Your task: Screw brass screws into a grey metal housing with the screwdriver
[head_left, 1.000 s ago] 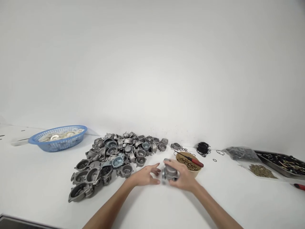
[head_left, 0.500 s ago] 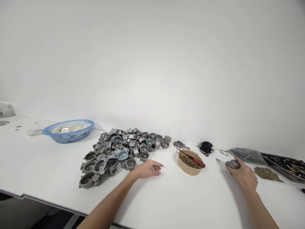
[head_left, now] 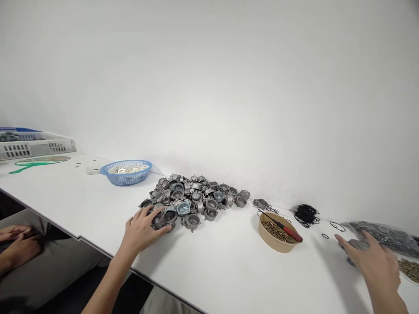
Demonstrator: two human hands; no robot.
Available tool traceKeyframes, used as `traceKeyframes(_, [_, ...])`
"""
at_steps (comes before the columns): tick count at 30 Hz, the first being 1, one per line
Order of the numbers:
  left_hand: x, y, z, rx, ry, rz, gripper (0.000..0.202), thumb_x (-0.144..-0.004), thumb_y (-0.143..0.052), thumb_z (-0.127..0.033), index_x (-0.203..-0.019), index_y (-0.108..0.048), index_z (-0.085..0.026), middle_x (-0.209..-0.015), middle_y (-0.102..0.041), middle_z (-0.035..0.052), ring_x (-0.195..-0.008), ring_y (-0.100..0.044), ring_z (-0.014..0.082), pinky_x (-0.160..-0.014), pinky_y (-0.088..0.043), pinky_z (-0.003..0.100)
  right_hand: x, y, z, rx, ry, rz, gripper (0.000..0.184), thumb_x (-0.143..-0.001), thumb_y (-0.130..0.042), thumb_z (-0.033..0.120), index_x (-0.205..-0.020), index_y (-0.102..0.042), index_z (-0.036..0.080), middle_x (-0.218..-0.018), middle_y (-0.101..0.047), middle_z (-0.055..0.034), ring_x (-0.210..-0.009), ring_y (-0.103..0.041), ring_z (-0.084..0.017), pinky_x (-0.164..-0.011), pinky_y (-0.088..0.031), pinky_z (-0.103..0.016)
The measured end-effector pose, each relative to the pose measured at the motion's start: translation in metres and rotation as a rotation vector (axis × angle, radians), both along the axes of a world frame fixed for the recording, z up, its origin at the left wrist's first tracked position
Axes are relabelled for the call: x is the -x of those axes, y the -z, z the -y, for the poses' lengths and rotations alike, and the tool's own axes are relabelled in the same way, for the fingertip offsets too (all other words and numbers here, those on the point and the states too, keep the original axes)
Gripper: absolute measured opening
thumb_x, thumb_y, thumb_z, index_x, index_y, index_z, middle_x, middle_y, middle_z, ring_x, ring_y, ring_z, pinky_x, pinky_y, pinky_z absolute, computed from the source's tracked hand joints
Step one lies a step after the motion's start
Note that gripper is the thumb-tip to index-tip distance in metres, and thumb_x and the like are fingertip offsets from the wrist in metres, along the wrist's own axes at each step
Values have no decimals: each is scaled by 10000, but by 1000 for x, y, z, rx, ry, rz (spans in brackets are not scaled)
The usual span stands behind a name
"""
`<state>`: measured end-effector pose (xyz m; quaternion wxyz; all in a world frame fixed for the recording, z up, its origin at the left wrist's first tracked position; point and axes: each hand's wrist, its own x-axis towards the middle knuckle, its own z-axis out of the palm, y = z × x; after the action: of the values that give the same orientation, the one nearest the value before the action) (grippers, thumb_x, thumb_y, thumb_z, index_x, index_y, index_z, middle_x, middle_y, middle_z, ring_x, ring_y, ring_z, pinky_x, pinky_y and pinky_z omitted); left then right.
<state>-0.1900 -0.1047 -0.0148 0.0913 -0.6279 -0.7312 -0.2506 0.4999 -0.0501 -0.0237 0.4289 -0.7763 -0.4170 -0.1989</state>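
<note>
Grey cast-metal housings (head_left: 193, 200) lie heaped on the white table (head_left: 229, 270), and your left hand (head_left: 144, 226) rests on the near left edge of that heap. Its fingers (head_left: 157, 213) are spread and lie over one housing at the pile's front; whether they have actually closed on it I cannot tell.

Your right hand (head_left: 373, 259) is well apart, far to the right, fingers splayed loosely over a grey metal part (head_left: 356, 245) on the table. That part sits under your fingertips, touching them, but the blur hides whether you grip it.

Between your hands stands a tan bowl (head_left: 278, 244) of small brass pieces, with a red-handled tool (head_left: 288, 231) lying across it. Behind it lie black rubber rings (head_left: 306, 214), and a clear bag (head_left: 386, 235) of dark bits sits beside your right hand.

Left of the heap stands a blue basket (head_left: 126, 176). Another person's hands (head_left: 16, 242) rest below the table edge at far left.
</note>
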Motion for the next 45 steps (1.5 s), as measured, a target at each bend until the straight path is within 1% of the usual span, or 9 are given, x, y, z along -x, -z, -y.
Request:
traceKeyframes(3, [20,23,3,101,32,-66,888,-763,-629,-688,-1537,-310,-391,-1442,-499,87,-1373,-360,419,-974,-455,522,22,-19,10,172,77,-174,922,-729,-533,742,-1449,-500,166,-1296,-495,-358,-1337,-399,-501,-701,-437,-595])
traceKeyframes(7, [18,39,-3,6,20,-108,707,-879,-525,-555,-1532,-333,-363,-1277,-595,93,-1247,-474,360,-926,-489,441,51,-41,24,22,32,-154,762,-840,-491,612,-1397,-546,95,-1241,-523,-332,-1376,-362,-472,-913,-411,-585])
traceKeyframes(16, [13,26,-20,66,2,-106,600,-888,-489,-441,-1469,-431,-306,-1140,-636,108,-1144,-528,361,-823,-511,434,74,-53,28,-158,-80,-90,490,-867,-500,449,-1224,-675,165,-1018,-648,-225,-1258,-489,-440,-932,-420,-564])
traceKeyframes(23, [34,33,-3,-114,1,36,561,-912,-457,-389,-1465,-430,-299,-1281,-599,74,-1157,-565,315,-913,-489,390,86,-54,24,-283,-92,42,375,-825,-535,317,-1099,-735,159,-894,-670,-167,-970,-644,-363,-807,-477,-471])
traceKeyframes(26, [31,10,-10,-275,-25,71,554,-913,-463,-384,-1457,-426,-288,-1322,-579,74,-1186,-553,318,-947,-463,389,110,-55,21,-312,-177,130,329,-833,-532,316,-1043,-743,174,-863,-685,-119,-678,-627,-256,-723,-493,-414])
traceKeyframes(31, [-31,-76,-91,-198,163,43,542,-970,-412,-396,-1491,-369,-254,-1255,-602,110,-1086,-582,307,-866,-483,402,188,-39,14,-77,-810,188,258,-905,-504,296,-1027,-717,219,-916,-723,-85,-673,-653,-208,-640,-520,-320])
traceKeyframes(34, [-77,-105,-159,-102,254,-6,480,-965,-484,-395,-1415,-481,-229,-1169,-630,113,-1086,-577,305,-879,-477,413,231,-18,15,84,-1000,313,268,-927,-463,240,-977,-726,230,-892,-709,-90,-808,-677,-244,-692,-529,-337])
traceKeyframes(39, [-118,-96,-224,-32,321,-42,371,-966,-582,-390,-1260,-577,-166,-1194,-605,104,-1057,-597,245,-911,-507,442,252,5,12,217,-1080,384,236,-909,-496,215,-922,-730,235,-868,-683,-82,-789,-673,-240,-682,-530,-340])
traceKeyframes(45, [-106,-93,-239,-29,404,-92,434,-952,-615,-402,-1293,-560,-139,-1270,-577,115,-1157,-568,291,-982,-472,514,247,4,9,213,-1086,303,221,-914,-506,234,-920,-726,229,-884,-668,-81,-832,-666,-243,-747,-535,-373])
